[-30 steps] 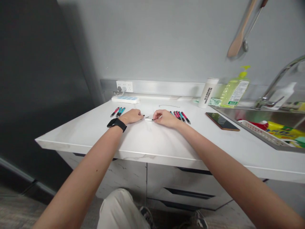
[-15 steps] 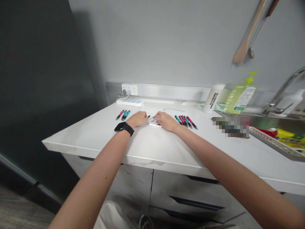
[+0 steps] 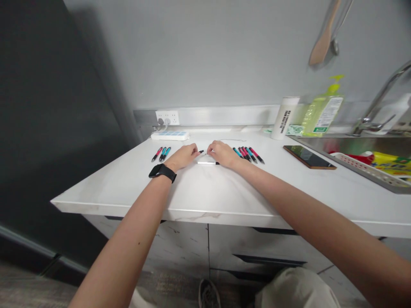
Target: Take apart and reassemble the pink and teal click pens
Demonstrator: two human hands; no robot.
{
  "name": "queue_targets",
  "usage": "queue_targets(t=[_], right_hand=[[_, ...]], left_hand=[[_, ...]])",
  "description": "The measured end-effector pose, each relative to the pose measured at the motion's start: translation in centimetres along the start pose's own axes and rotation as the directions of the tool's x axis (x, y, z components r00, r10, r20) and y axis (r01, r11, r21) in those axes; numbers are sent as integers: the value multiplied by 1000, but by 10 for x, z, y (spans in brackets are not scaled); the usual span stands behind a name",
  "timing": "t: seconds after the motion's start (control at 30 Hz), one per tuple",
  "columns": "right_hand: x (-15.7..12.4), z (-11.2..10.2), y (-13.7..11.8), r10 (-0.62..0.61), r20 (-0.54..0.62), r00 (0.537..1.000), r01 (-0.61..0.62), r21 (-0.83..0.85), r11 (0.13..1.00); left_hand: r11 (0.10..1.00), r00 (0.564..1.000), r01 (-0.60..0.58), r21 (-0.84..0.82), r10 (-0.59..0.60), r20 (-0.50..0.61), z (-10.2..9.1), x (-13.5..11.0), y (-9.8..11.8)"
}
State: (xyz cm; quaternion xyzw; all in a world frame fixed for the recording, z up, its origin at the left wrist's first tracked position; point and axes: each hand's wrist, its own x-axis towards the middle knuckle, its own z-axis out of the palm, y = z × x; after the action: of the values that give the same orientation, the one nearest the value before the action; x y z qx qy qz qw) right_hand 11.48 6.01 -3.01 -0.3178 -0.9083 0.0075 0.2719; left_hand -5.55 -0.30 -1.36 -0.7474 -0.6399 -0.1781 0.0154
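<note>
My left hand (image 3: 183,156), with a black watch on the wrist, is closed on a small dark piece (image 3: 201,151) that sticks out past the fingertips. Facing it, my right hand (image 3: 223,154) has its fingertips pinched together; whatever they hold is too small to name. Just below the fingers lies a flat white object (image 3: 206,162) on the counter, with a dark part by my right hand. One red pen (image 3: 156,154) and two teal pens (image 3: 165,154) lie left of my left hand. Several red and teal pens (image 3: 248,154) lie in a row beyond my right wrist.
A power strip (image 3: 170,136) lies at the back left. To the right are a white cylinder (image 3: 285,118), a green pump bottle (image 3: 323,113), a phone (image 3: 308,157) and a sink (image 3: 316,142) with a faucet. The counter's front edge (image 3: 192,216) runs below my forearms.
My right hand has risen from the flat white object, its fingers drawn into a pinch. More of that object shows. The camera view has shifted, and the phone appears unblurred.
</note>
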Motion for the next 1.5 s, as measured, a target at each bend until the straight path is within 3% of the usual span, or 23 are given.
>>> queue_targets(t=[0.2,0.7,0.93,1.5], right_hand=[[-6,-15,2,20,-78,997,-14,76,997],[-15,-19,2,91,-184,979,-57,183,981],[-14,-22,2,110,-262,959,-53,214,975],[-10,-19,0,66,-265,962,25,325,945]], left_hand=[[994,994,-99,-55,96,-57,-4,2,2],[961,961,-254,-108,238,-141,-6,6,8],[960,960,-257,-108,241,-141,-5,6,7],[943,975,-203,-264,171,-141,-5,2,15]])
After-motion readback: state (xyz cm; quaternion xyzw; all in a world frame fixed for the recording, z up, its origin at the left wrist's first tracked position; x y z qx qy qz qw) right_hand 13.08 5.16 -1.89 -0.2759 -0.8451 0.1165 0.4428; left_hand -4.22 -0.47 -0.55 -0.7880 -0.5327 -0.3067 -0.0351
